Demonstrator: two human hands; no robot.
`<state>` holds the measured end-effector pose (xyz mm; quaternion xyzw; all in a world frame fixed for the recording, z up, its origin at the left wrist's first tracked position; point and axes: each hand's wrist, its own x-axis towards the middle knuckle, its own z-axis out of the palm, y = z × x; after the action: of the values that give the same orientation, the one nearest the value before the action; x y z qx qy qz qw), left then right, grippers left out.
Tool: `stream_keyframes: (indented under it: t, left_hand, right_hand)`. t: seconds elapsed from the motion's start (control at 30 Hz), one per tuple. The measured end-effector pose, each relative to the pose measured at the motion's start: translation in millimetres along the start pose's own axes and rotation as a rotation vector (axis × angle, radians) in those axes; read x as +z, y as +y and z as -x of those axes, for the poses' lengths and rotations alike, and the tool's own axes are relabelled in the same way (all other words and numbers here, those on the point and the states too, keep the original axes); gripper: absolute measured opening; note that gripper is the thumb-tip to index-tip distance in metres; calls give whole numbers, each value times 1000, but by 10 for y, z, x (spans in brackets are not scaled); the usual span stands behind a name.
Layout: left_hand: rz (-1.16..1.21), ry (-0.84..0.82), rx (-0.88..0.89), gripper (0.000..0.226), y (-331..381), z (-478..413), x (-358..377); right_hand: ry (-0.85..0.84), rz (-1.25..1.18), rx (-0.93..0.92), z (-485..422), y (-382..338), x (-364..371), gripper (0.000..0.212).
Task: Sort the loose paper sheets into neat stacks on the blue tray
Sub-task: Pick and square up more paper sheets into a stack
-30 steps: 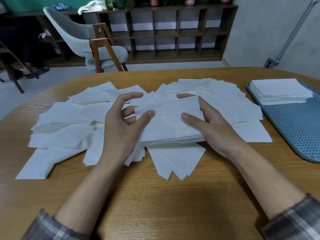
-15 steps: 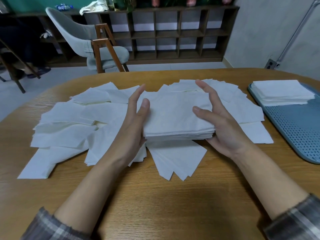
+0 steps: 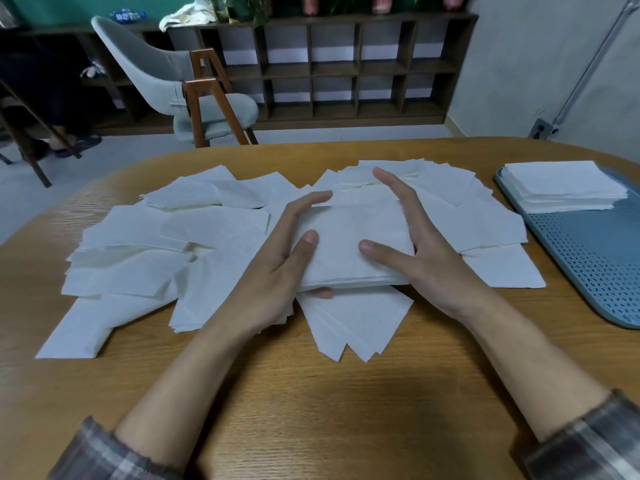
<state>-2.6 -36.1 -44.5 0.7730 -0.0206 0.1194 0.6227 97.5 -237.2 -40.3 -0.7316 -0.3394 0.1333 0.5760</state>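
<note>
A: How far along is the sorting?
B: Early, I'd judge. One finished stack [image 3: 561, 185] sits squared on the far end of the blue tray [image 3: 595, 271], at the right of the bench [image 3: 311, 403].
A: And what's left?
B: Most of it. Loose sheets [image 3: 156, 258] lie fanned and overlapping across the middle and left of the bench. More poke out toward the near edge and on the right, close beside the tray.
A: What are the hands doing?
B: Both hold a bundle [image 3: 349, 247] in the middle of the spread. The left hand [image 3: 273, 271] grips its left edge, with the thumb on top, a fingertip showing underneath and the forefinger reaching along the far corner. The right hand [image 3: 429, 261] clasps the right edge, thumb on top and forefinger stretched along the side; its lower fingers are hidden. I'd say this is the squaring-up step, before the bundle goes to the tray.
A: Anything different from half a second ago?
B: The hands have closed in. Both thumbs sat at the bundle's edges then and now lie well in on its top sheet. The left forefinger has bent over the far corner, and the bundle looks tighter. The finished stack and the spread sheets have not changed
</note>
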Motion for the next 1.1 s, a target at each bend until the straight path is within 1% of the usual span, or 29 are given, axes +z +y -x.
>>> stream_keyframes:
  t: [0.1,0.23,0.3,0.4,0.5,0.63,0.73,0.93,1.1]
  left_hand:
    - [6,21,15,32,-19,-9,-7]
    - [31,20,-49,33,-31,-9,-1]
    - [8,11,-29,30,-18,2,-2]
    - [-134,41,41,25,-32,-6,-16]
    - [-200,49,12,30,-47,-9,-16]
    - [-167,77,-45,33,-35,0,-1]
    - [-177,101,-28,34,-70,-20,10]
    - [-122,154,-56,30,-131,-49,69]
    - [-159,168,-65,28,-95,-25,89]
  right_hand:
    - [-21,9,-14,14,-28,-27,74]
    - [-59,23,-12,18,-18,-42,54]
    - [-51,20,12,13,4,-39,48]
    - [-41,52,52,1,36,-33,51]
    - [-38,67,93,3,54,-33,54]
    - [-33,111,118,1,59,-21,56]
    - [-15,123,112,-15,98,7,56]
    - [43,123,89,-51,201,79,53]
    - [51,116,90,-40,196,79,54]
